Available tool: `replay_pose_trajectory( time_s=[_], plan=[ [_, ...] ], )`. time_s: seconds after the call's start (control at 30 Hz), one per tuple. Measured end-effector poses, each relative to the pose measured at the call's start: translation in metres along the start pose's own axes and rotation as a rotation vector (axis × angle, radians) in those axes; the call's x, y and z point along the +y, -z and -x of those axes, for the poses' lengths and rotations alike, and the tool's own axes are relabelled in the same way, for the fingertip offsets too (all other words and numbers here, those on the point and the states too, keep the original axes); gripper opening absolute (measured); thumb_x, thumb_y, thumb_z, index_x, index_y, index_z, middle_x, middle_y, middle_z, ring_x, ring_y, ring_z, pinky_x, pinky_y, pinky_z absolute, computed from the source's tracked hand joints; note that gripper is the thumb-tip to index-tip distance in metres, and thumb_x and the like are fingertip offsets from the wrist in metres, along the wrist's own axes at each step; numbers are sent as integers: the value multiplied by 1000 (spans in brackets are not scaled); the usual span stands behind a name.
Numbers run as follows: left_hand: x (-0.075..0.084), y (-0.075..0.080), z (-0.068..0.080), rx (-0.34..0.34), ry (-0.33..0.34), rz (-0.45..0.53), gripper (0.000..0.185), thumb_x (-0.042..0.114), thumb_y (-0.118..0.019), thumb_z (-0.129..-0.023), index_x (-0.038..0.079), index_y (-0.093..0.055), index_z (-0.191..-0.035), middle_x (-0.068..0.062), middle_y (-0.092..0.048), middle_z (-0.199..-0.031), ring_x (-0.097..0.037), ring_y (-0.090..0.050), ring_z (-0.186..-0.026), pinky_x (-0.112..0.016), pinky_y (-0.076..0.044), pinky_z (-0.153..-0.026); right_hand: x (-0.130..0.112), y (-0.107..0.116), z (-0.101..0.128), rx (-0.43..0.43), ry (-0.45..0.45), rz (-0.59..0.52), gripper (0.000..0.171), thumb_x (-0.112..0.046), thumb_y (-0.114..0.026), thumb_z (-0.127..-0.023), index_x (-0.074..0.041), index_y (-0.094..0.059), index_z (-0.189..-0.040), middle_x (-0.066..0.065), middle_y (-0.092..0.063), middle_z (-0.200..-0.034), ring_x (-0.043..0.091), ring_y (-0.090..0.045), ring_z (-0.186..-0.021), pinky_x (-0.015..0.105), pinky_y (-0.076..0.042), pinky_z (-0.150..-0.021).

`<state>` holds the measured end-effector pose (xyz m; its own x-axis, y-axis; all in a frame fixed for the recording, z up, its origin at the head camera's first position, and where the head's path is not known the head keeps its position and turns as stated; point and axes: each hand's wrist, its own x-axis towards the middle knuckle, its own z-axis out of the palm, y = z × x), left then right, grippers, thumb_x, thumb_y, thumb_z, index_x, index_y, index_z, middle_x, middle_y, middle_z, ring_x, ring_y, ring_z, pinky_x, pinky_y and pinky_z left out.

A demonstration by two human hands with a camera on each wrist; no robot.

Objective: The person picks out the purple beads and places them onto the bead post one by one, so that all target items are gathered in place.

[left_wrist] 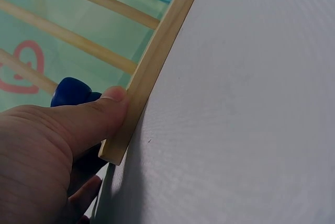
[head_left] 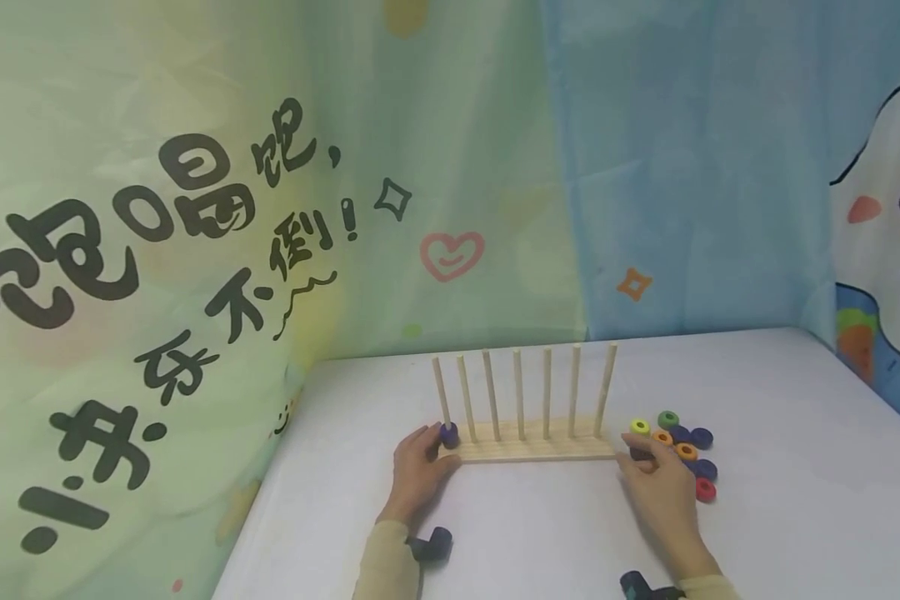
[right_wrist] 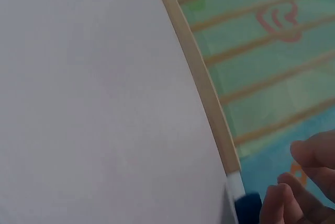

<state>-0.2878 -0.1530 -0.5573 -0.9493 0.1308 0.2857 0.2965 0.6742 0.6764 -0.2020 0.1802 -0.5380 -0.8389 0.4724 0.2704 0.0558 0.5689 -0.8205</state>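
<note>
Prob. steadying peg rack, gripping 9-o'clock end w/ L hand. By 3-o'clock beads w/ R hand empty, fingers apart. Next: prob. pinch 1.

The right hand was at four o'clock, with its fingers a bit apart, near a dark blue bead at five o'clock. Behind the wooden rack's sticks, a pink heart showed at two o'clock.

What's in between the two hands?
In the head view, a wooden rack lies between the left hand and the right hand. It has seven pegs, and a dark blue bead sits low on the left end peg.
</note>
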Motion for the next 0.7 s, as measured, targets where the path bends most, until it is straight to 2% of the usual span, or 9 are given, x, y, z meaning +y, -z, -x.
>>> replay_pose_trajectory(
  time_s=[0.1,0.3,0.6,0.7],
  plan=[
    [-1,-1,0,-7,-1,-11,59,32,-74,-72,13,-55,-124,-6,-57,-123,-31,-46,-118,-50,-27,-102,4,8,-5,46,1,43,26,-15,-70,-76,-14,-66,-102,6,-65,-81,2,-53,-56,17,-40,-51],
    [0,0,0,-1,9,-6,60,31,-74,-72,11,-55,-124,-6,-57,-123,-32,-45,-119,-50,-27,-102,8,14,-10,39,12,72,29,-13,-68,-78,-10,-64,-106,10,-64,-92,5,-53,-55,16,-40,-46],
    [0,-1,1,8,9,-4,59,31,-75,-71,12,-56,-124,-7,-57,-123,-32,-45,-118,-52,-27,-102,18,11,-12,39,84,161,36,-11,-70,-73,-6,-64,-108,12,-67,-76,9,-54,-49,18,-38,-43],
    [1,-1,2,19,-7,1,59,30,-75,-70,11,-56,-123,-8,-57,-123,-33,-46,-117,-52,-28,-101,19,11,-11,15,88,173,36,-12,-70,-74,-7,-63,-109,11,-67,-77,9,-53,-48,20,-38,-44]
  ],
)
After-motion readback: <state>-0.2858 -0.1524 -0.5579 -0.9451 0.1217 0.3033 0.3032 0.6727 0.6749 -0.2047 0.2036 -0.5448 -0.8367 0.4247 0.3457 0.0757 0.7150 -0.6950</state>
